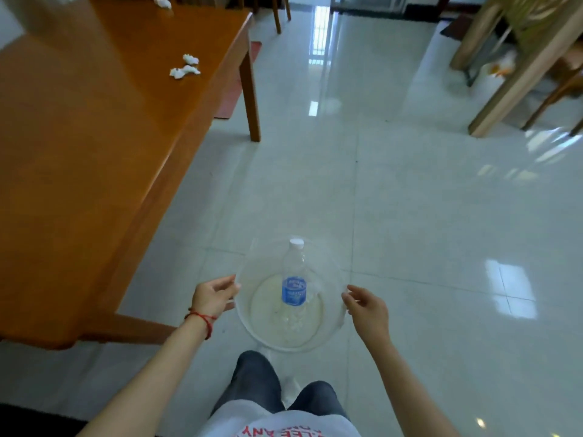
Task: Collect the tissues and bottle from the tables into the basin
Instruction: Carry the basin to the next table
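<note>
Glossy tile floor (pixel 410 200), mid frame.
Red mat (pixel 235 89) upper left; pale wood chair legs (pixel 511 86) upper right.

Red capital letters printed on the white shirt (pixel 277 421), seen upside down at the bottom edge, only partly legible: roughly "LEE ANY", remainder cut off. Blue label (pixel 294 291) around the clear bottle (pixel 293 279) with white print, too blurred to read.

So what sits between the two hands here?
In the head view, the clear basin spans between the left hand and right hand, each gripping its rim, with the bottle lying inside.
</note>
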A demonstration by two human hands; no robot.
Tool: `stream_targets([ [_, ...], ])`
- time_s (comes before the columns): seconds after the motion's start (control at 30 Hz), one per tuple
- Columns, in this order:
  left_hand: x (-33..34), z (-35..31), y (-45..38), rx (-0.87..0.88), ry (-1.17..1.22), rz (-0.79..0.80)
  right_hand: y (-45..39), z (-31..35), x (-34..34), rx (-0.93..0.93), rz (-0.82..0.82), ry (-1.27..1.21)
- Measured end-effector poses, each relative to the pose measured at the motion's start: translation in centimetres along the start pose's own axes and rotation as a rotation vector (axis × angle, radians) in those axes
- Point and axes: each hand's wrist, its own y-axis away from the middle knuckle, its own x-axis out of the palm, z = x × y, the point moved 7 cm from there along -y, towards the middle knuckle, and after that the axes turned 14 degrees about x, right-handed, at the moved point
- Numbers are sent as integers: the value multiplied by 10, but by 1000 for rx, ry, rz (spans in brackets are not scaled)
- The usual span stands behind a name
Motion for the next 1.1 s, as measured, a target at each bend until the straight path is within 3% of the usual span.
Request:
stream_targets([
  [0.27, 67, -48, -93, 42, -30, 121, -66, 43, -28, 33, -107, -92],
  [0.63, 122, -133, -246, 62, -44, 183, -186, 154, -29, 68, -140, -143],
  [1.1, 233, -219, -409, 27, 14, 128, -369, 289, -68, 37, -117, -121],
])
